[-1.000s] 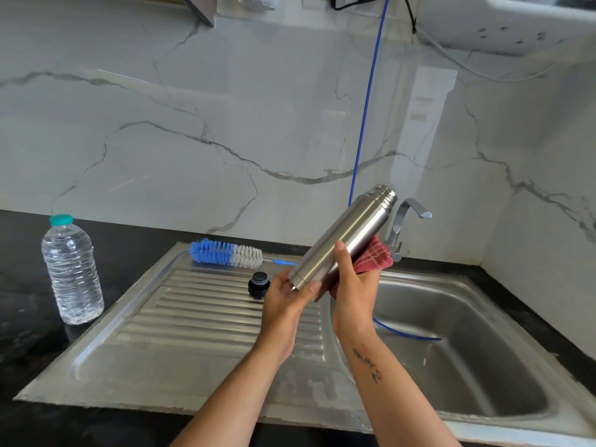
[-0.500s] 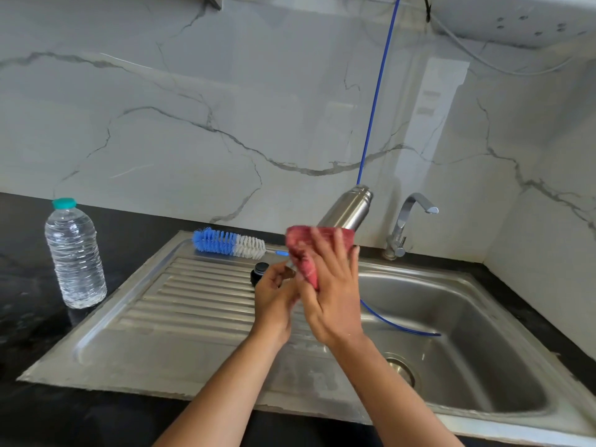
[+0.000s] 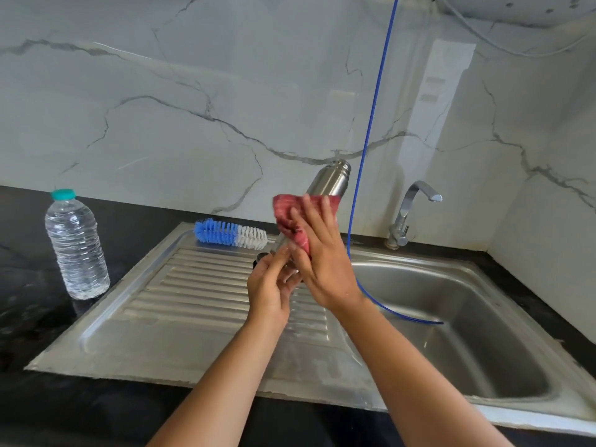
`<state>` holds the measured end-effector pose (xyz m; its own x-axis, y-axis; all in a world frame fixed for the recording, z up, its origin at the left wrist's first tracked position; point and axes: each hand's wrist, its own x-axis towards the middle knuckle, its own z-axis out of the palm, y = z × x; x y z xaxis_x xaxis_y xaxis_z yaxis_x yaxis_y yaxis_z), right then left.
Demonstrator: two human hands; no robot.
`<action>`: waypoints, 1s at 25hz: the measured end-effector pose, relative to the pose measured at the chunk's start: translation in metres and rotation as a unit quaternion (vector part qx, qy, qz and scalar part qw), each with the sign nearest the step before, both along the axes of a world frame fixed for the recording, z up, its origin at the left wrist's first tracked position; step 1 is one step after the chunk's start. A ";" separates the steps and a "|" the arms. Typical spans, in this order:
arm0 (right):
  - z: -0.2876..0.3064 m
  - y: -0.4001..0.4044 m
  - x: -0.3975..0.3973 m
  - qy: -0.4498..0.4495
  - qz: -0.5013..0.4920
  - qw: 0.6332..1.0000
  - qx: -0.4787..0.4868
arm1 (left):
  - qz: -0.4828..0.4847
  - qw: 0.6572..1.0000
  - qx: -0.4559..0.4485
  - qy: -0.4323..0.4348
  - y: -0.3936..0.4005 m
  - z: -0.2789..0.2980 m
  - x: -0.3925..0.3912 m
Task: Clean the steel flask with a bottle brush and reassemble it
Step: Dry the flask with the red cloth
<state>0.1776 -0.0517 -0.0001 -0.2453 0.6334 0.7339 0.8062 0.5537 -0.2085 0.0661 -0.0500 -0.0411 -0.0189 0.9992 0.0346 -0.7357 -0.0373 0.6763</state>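
Steel flask point(image 3: 332, 179) tilted, left hand point(image 3: 271, 285) gripping base, right hand point(image 3: 317, 253) pressing red cloth point(image 3: 287, 214) on it.

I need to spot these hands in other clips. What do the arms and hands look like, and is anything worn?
Both arms are bare to the frame edge, with no sleeves. No rings, watch or gloves show on the left hand or right hand.
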 end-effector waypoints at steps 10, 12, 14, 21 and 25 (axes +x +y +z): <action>-0.052 -0.026 -0.060 0.326 0.008 0.939 -0.106 | -0.076 0.997 0.005 0.010 0.003 -0.013 -0.002; -0.050 -0.028 -0.061 0.253 0.000 0.965 -0.073 | -0.077 0.997 -0.023 0.023 0.004 -0.016 0.001; -0.040 -0.020 -0.055 0.262 -0.003 0.963 -0.063 | -0.056 0.994 0.000 0.097 -0.003 -0.011 0.003; -0.023 -0.023 -0.036 0.498 0.009 0.836 -0.232 | -0.027 0.999 0.014 0.036 0.003 -0.014 0.002; -0.026 -0.029 -0.035 0.528 0.049 0.823 -0.202 | -0.071 0.997 0.020 0.016 0.001 -0.007 0.001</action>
